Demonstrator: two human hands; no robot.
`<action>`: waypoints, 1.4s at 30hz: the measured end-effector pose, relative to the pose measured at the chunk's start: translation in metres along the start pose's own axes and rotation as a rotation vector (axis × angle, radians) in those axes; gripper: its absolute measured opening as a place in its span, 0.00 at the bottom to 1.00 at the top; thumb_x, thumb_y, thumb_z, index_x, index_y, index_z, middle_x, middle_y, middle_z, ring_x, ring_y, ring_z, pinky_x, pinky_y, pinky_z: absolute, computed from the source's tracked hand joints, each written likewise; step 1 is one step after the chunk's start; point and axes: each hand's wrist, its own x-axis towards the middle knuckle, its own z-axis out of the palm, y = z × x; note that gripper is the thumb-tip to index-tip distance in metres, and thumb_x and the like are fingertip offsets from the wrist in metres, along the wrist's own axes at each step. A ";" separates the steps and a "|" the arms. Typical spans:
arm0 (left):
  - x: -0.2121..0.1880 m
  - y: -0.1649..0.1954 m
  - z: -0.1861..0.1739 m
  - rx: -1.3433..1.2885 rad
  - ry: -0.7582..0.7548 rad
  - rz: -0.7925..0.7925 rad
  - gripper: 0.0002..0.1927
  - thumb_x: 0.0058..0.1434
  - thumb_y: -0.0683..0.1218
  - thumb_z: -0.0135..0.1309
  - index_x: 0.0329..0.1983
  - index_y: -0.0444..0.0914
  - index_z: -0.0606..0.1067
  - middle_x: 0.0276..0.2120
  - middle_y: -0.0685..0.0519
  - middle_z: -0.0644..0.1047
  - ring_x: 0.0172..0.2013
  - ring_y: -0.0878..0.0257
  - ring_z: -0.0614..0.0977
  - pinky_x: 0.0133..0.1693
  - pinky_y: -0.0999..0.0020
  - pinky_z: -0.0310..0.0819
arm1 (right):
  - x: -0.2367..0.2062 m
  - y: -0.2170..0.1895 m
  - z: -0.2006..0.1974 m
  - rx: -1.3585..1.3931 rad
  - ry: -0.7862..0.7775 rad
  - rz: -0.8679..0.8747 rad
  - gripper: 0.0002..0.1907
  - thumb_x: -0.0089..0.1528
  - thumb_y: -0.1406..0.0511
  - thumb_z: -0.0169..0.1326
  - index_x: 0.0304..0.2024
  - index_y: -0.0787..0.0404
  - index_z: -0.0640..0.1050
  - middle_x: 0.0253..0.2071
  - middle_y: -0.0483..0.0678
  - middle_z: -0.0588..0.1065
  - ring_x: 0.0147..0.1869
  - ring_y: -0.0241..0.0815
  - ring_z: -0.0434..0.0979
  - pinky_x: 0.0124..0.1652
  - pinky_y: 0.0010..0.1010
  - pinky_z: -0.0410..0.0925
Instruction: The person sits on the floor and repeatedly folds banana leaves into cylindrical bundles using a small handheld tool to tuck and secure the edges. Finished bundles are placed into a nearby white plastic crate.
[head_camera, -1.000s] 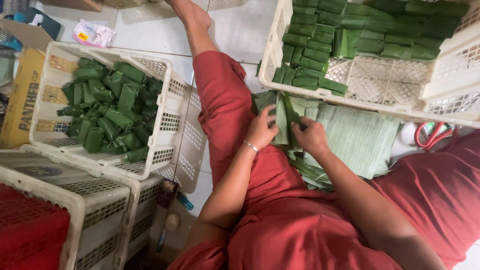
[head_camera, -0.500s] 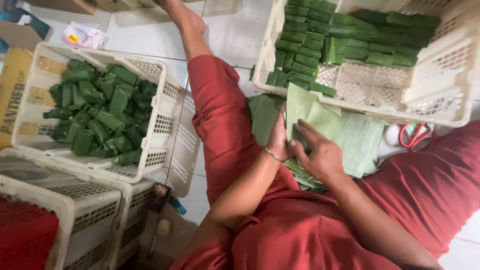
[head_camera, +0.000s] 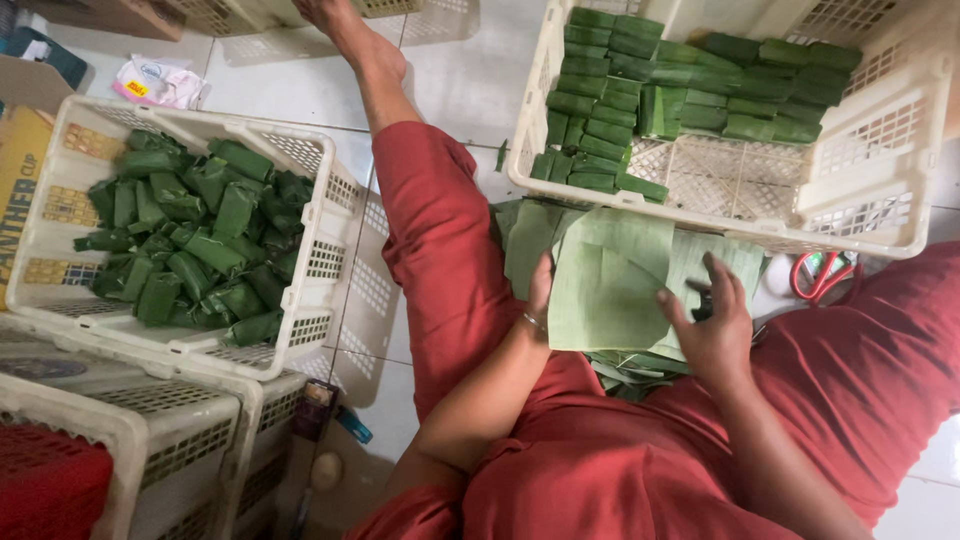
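White crate (head_camera: 860, 215) just beyond leaves (head_camera: 610, 285)
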 end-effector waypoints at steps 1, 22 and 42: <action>-0.001 -0.002 0.007 0.004 0.000 -0.015 0.33 0.73 0.62 0.36 0.68 0.34 0.67 0.59 0.40 0.76 0.57 0.46 0.78 0.60 0.49 0.72 | 0.001 0.015 0.001 0.149 -0.113 0.220 0.34 0.60 0.61 0.64 0.66 0.68 0.71 0.56 0.61 0.75 0.50 0.45 0.78 0.43 0.35 0.70; 0.001 -0.053 0.013 0.650 0.457 0.066 0.23 0.71 0.60 0.44 0.56 0.39 0.72 0.40 0.49 0.78 0.37 0.62 0.80 0.37 0.66 0.78 | -0.017 0.011 0.028 0.379 -0.441 0.258 0.23 0.66 0.63 0.54 0.63 0.62 0.75 0.42 0.50 0.77 0.36 0.36 0.74 0.38 0.29 0.70; 0.003 -0.044 -0.007 1.550 0.529 0.255 0.09 0.67 0.45 0.51 0.42 0.33 0.74 0.30 0.47 0.77 0.30 0.58 0.77 0.36 0.60 0.71 | 0.239 0.007 0.036 -0.430 -0.310 0.014 0.17 0.66 0.59 0.53 0.55 0.50 0.83 0.46 0.56 0.81 0.46 0.59 0.81 0.47 0.47 0.73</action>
